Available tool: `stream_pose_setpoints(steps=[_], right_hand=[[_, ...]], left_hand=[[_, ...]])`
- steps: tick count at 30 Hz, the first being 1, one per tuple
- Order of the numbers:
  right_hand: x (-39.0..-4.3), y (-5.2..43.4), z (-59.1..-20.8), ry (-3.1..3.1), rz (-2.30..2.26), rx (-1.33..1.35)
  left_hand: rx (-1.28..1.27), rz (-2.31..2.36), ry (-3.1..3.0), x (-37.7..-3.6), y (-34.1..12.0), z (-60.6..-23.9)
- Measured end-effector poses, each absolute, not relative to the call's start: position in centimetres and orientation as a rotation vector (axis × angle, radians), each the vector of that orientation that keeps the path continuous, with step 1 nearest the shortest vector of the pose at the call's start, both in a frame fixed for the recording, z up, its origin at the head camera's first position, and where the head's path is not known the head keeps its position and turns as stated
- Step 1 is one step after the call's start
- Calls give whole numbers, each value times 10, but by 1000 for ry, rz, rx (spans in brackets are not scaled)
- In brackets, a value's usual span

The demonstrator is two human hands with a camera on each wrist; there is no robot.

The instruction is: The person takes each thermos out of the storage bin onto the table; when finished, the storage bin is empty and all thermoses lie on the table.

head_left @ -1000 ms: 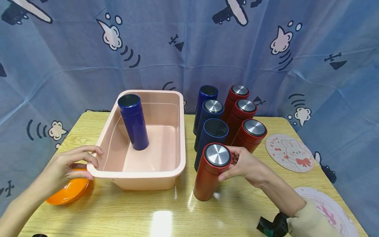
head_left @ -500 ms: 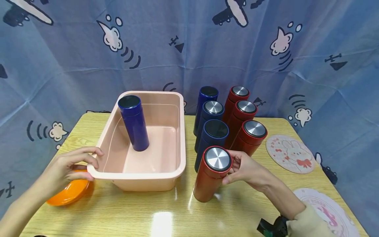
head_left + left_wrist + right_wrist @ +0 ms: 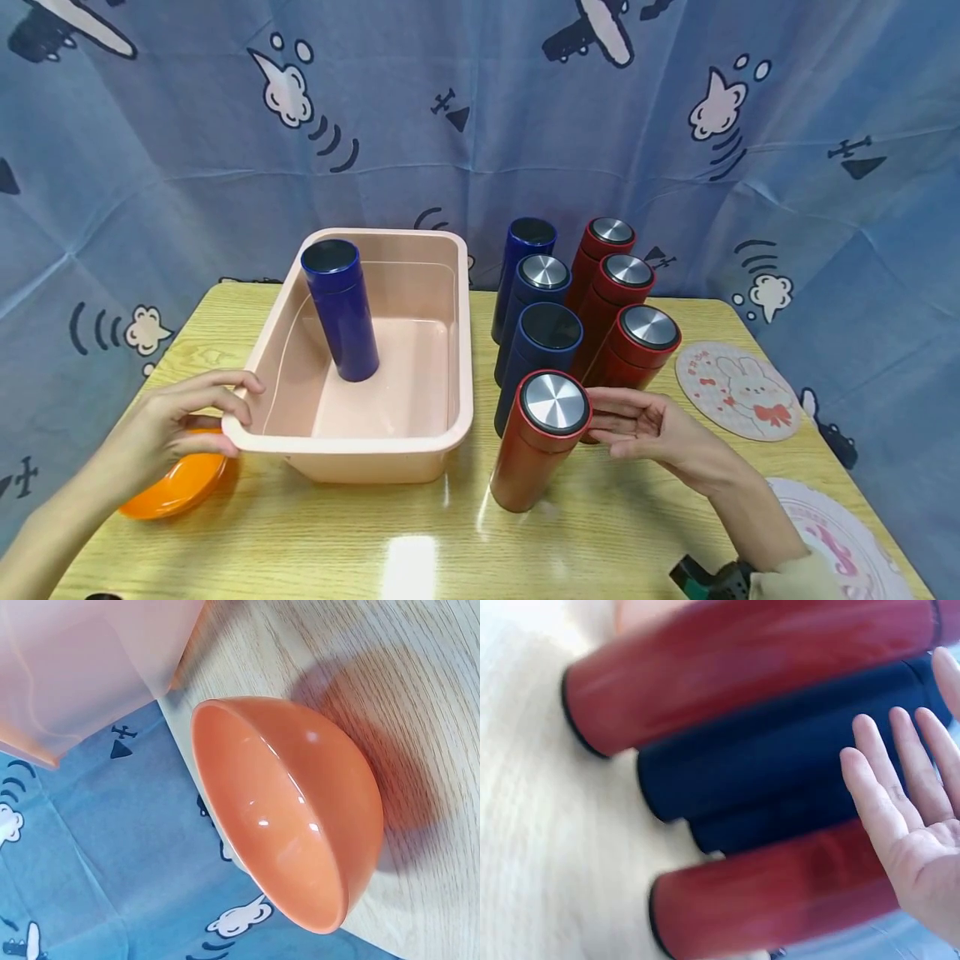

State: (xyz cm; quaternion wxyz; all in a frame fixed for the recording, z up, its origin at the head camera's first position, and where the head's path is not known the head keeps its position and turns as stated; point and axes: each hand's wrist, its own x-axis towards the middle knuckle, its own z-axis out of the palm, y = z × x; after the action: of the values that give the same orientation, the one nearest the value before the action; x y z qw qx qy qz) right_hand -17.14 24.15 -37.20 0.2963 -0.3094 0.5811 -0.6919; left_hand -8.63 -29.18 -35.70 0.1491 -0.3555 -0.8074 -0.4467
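Left hand (image 3: 176,417): holds the rim of the pink tub (image 3: 352,442).
Right hand (image 3: 645,425): flat, just beside the red bottle (image 3: 540,442).
In tub: one blue bottle (image 3: 341,312), standing up.

Left hand (image 3: 176,417) low at left, forearm bare, entering from bottom-left corner, fingers (image 3: 232,385) curled in a grip, thumb below. Right hand (image 3: 648,429) out at centre-right, palm turned leftward, fingers (image 3: 885,769) straight and slightly spread, holding nothing. Right forearm angled in from bottom-right, cream sleeve (image 3: 798,575) at wrist, dark strap beside it.
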Motion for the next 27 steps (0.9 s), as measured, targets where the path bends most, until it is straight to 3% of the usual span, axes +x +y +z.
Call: stream_pose_setpoints(steps=[7,15,27], right_hand=[[-159,267,-347,1772,-1813,-911],[-158,283,-294,1859,-1763,-1072],[-189,245,-222,1914,-1630,-1098]], left_hand=[[-1029,-1245,-2318,-87,-292,-357],[-1020,-1243,-2325,-86,-293,-357],[-1014,-1295,-2319,-84,-292,-357]])
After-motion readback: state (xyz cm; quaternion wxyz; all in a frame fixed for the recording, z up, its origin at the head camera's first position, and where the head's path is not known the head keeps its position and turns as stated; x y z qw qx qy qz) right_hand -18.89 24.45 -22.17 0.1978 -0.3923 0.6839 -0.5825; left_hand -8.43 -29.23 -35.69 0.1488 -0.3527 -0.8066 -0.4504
